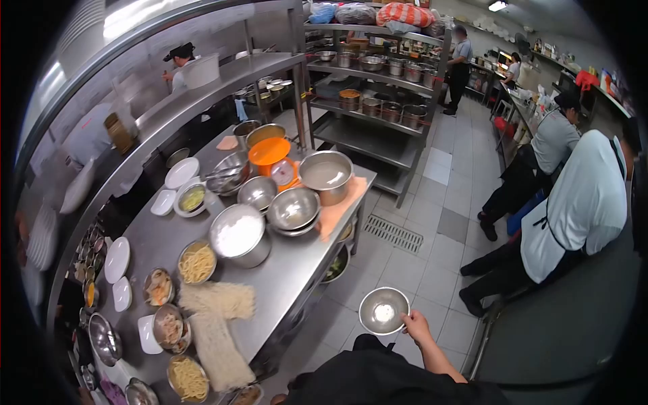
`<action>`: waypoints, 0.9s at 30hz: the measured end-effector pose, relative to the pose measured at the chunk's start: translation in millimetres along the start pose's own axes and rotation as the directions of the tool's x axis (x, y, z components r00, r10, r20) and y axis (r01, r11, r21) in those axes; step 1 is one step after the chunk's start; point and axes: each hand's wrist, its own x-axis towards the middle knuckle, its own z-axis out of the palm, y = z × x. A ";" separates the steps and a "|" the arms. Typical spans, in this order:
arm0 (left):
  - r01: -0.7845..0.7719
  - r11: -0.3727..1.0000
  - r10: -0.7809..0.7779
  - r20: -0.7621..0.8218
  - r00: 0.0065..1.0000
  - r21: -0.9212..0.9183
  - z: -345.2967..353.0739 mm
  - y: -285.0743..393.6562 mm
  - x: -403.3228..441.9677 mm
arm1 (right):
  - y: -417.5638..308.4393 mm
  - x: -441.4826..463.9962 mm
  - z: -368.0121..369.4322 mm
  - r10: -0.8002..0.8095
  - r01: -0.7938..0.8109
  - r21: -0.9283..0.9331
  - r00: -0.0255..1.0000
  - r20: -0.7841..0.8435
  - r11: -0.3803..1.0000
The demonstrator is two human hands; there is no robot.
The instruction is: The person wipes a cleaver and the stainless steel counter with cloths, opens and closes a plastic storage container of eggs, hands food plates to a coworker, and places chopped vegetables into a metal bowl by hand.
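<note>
My right hand (420,327) grips the rim of a round steel mixing bowl (384,311), fingers closed on its right side. The bowl hangs over the tiled floor in front of my body, and its inside looks bare and shiny. My left hand does not show as a hand; only a sliver of skin appears at the bottom edge beside my dark clothing. To the left of the bowl is the steel worktable (290,270), where pale noodle sheets (219,331) lie near a bowl of yellow noodles (196,262) and a pot of white contents (237,233).
Stacked steel bowls (294,208), an orange kitchen scale (283,172) and a large pot (326,177) stand at the table's far end. Beyond is a steel rack (368,145) with pots. Co-workers (574,202) stand on the right. A drain grate (393,233) lies in the floor.
</note>
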 end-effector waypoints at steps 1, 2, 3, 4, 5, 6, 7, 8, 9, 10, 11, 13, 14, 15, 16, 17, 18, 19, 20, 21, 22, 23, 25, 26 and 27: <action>-0.012 1.000 0.012 0.014 1.000 0.002 13.0 16.2 1.6 | -3.6 16.4 -15.7 0.032 -0.033 0.043 0.999 0.035 0.999; -0.019 1.000 0.019 0.027 0.999 0.004 26.6 31.4 3.4 | -6.6 36.5 -30.6 0.037 -0.043 0.075 0.996 0.076 0.996; -0.027 1.000 0.026 0.042 0.999 0.004 38.4 46.3 5.2 | -16.8 51.5 -44.0 0.033 -0.038 0.068 0.997 0.077 0.997; -0.028 1.000 0.028 0.049 0.998 0.007 49.7 61.3 8.2 | -28.8 69.1 -54.8 0.003 -0.022 0.162 0.993 0.117 0.987; -0.033 0.999 0.032 0.058 0.998 0.006 58.8 76.4 12.9 | -41.8 88.3 -63.2 -0.032 -0.008 0.256 0.988 0.154 0.967; -0.035 0.999 0.034 0.064 0.997 0.009 66.6 90.9 17.4 | -57.5 105.9 -69.7 -0.037 -0.003 0.255 0.987 0.154 0.967; -0.035 0.999 0.035 0.067 0.997 0.008 74.5 104.3 23.8 | -75.9 123.1 -74.5 -0.077 0.020 0.314 0.982 0.171 0.949; -0.033 0.999 0.032 0.069 0.997 0.010 81.9 117.5 31.1 | -95.4 140.4 -77.7 -0.118 0.042 0.373 0.976 0.185 0.927; -0.030 1.000 0.029 0.074 0.997 0.010 88.1 130.9 39.6 | -116.2 157.9 -79.8 -0.119 0.044 0.373 0.976 0.181 0.927; -0.025 1.000 0.024 0.076 0.997 0.010 94.4 143.5 49.3 | -137.7 175.3 -80.8 -0.149 0.047 0.434 0.967 0.205 0.900; -0.020 1.000 0.019 0.083 0.996 0.012 101.5 157.4 60.9 | -158.2 192.8 -82.2 -0.181 0.050 0.489 0.957 0.225 0.871; -0.007 1.000 0.005 0.100 0.995 0.012 116.2 187.2 88.5 | -197.7 229.4 -81.8 -0.228 0.074 0.538 0.948 0.224 0.839; -0.008 1.000 0.006 0.104 0.995 0.013 122.9 203.7 103.0 | -217.3 248.1 -81.8 -0.276 0.090 0.595 0.934 0.229 0.799; -0.001 1.000 0.000 0.113 0.994 0.012 128.5 221.0 114.9 | -239.1 267.1 -84.4 -0.283 0.100 0.587 0.932 0.228 0.804; 0.005 1.000 -0.006 0.120 0.993 0.008 131.8 237.7 126.6 | -258.3 284.2 -84.1 -0.287 0.091 0.619 0.931 0.224 0.780; 0.003 1.000 -0.005 0.127 0.992 0.010 136.0 254.7 138.4 | -277.9 300.3 -86.0 -0.287 0.080 0.648 0.932 0.221 0.757; 0.000 1.000 -0.001 0.138 0.990 0.009 140.7 272.7 148.2 | -301.3 314.3 -91.9 -0.310 0.083 0.638 0.916 0.254 0.765; -0.011 1.000 0.010 0.147 0.989 0.008 144.7 291.9 159.2 | -321.5 331.3 -95.2 -0.311 0.081 0.635 0.914 0.260 0.768; -0.024 1.000 0.024 0.153 0.988 0.001 148.4 312.8 170.7 | -342.3 350.2 -98.1 -0.345 0.113 0.655 0.909 0.235 0.747; -0.042 0.999 0.043 0.162 0.986 -0.009 151.4 333.4 180.2 | -360.9 368.9 -100.0 -0.374 0.140 0.675 0.903 0.213 0.725; -0.062 0.998 0.064 0.163 0.985 -0.018 154.5 352.4 188.9 | -380.7 389.5 -99.4 -0.386 0.170 0.682 0.905 0.177 0.712; -0.088 0.996 0.091 0.158 0.983 -0.029 155.6 372.1 198.1 | -402.1 408.5 -99.0 -0.389 0.165 0.683 0.902 0.187 0.711; -0.134 0.990 0.140 0.148 0.979 -0.050 155.3 416.1 215.8 | -456.0 441.1 -97.9 -0.497 0.265 0.718 0.858 0.129 0.644; -0.152 0.987 0.159 0.132 0.978 -0.060 154.8 438.3 225.0 | -483.9 459.5 -94.6 -0.533 0.287 0.730 0.837 0.124 0.620; -0.167 0.983 0.174 0.114 0.978 -0.072 154.1 459.2 232.4 | -513.2 479.3 -90.1 -0.572 0.311 0.743 0.812 0.118 0.593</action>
